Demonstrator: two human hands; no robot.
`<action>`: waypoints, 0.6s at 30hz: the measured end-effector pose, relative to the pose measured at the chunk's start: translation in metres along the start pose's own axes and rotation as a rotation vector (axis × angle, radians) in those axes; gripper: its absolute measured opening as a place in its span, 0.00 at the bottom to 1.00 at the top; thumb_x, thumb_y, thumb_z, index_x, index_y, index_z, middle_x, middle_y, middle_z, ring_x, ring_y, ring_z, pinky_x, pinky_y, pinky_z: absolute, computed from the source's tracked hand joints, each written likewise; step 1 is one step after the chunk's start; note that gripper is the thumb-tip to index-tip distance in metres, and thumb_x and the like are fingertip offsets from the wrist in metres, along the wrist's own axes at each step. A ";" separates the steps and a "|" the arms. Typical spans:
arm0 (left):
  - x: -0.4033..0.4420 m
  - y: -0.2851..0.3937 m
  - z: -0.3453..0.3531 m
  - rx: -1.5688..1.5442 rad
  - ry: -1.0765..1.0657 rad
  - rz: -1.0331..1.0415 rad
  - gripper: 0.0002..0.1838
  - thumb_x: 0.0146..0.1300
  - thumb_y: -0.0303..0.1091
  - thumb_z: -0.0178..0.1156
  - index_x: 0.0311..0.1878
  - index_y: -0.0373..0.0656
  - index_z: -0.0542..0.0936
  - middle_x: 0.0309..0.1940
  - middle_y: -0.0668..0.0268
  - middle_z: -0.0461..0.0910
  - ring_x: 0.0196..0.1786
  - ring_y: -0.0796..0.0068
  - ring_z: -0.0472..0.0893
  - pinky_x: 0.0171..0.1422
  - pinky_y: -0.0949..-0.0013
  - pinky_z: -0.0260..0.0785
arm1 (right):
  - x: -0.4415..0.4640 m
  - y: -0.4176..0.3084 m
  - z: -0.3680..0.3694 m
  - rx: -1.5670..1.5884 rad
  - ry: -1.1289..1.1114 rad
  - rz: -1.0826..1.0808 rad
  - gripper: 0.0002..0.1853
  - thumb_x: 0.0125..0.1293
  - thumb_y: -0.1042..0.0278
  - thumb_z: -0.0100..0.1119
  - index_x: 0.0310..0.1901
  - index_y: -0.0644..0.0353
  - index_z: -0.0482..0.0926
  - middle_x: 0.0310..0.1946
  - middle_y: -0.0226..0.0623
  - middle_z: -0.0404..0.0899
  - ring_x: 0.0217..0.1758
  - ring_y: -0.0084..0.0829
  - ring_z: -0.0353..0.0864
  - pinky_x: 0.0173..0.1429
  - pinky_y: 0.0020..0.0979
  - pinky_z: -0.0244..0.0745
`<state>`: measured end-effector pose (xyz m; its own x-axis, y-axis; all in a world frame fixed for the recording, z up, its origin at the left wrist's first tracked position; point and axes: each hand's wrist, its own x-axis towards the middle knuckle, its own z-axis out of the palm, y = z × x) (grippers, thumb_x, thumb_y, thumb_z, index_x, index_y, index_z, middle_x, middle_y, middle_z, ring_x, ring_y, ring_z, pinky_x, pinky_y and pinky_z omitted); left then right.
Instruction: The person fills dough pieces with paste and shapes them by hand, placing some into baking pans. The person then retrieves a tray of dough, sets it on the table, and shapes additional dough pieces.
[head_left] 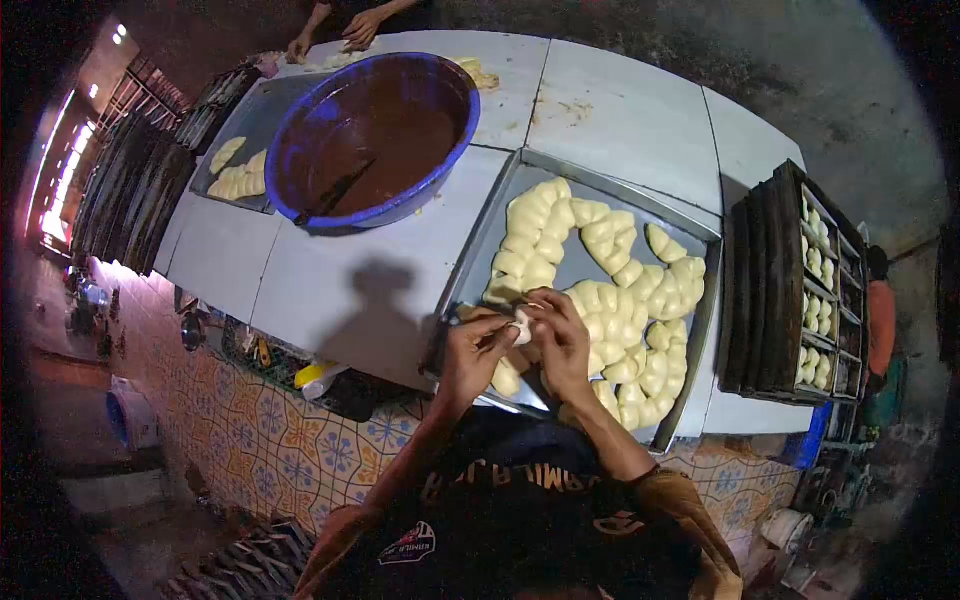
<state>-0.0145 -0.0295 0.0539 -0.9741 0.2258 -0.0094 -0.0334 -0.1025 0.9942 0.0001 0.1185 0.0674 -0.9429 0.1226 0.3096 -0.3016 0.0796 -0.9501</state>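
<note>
Between my two hands, over the near left part of a metal tray [640, 195], is a small whitish piece of dough [522, 325]. My left hand [475, 350] pinches it from the left with closed fingers. From the other side my right hand [560, 338] has its fingers closed on it too, and they partly cover it. Pale yellow dough pieces [608, 318] lie in touching rows in the tray. Some of them near the tray's close edge are hidden behind my hands and wrists.
A blue basin [290, 150] of brown paste [390, 125] stands left on the white tiled table [330, 290], a dark utensil in it. Another tray [240, 130] of dough is beyond. Stacked trays [790, 290] stand right. Another person's hands [340, 35] work at the far edge.
</note>
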 end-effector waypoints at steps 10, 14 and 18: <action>-0.024 -0.002 -0.006 0.052 0.047 0.074 0.11 0.55 0.19 0.65 0.42 0.35 0.77 0.44 0.61 0.76 0.48 0.76 0.77 0.49 0.74 0.73 | -0.018 0.014 0.008 -0.263 -0.103 0.095 0.24 0.68 0.67 0.56 0.64 0.64 0.68 0.41 0.42 0.76 0.40 0.31 0.75 0.46 0.27 0.70; -0.028 0.016 -0.039 0.632 -0.087 0.438 0.10 0.50 0.26 0.68 0.35 0.37 0.78 0.41 0.61 0.74 0.51 0.60 0.76 0.55 0.61 0.69 | -0.013 0.009 0.006 0.611 -0.683 0.806 0.27 0.72 0.67 0.50 0.70 0.58 0.56 0.48 0.40 0.77 0.46 0.34 0.80 0.48 0.30 0.80; -0.033 0.021 -0.052 0.519 0.449 -0.124 0.09 0.52 0.23 0.64 0.38 0.36 0.79 0.42 0.64 0.76 0.48 0.69 0.76 0.52 0.68 0.70 | 0.015 0.031 0.033 -0.079 -0.343 0.310 0.22 0.59 0.77 0.55 0.58 0.66 0.73 0.51 0.50 0.78 0.51 0.36 0.80 0.55 0.31 0.76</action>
<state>0.0054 -0.0895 0.0699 -0.9720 -0.2276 -0.0585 -0.1480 0.3997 0.9046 -0.0280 0.0906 0.0416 -0.9830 -0.1810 -0.0310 0.0003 0.1672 -0.9859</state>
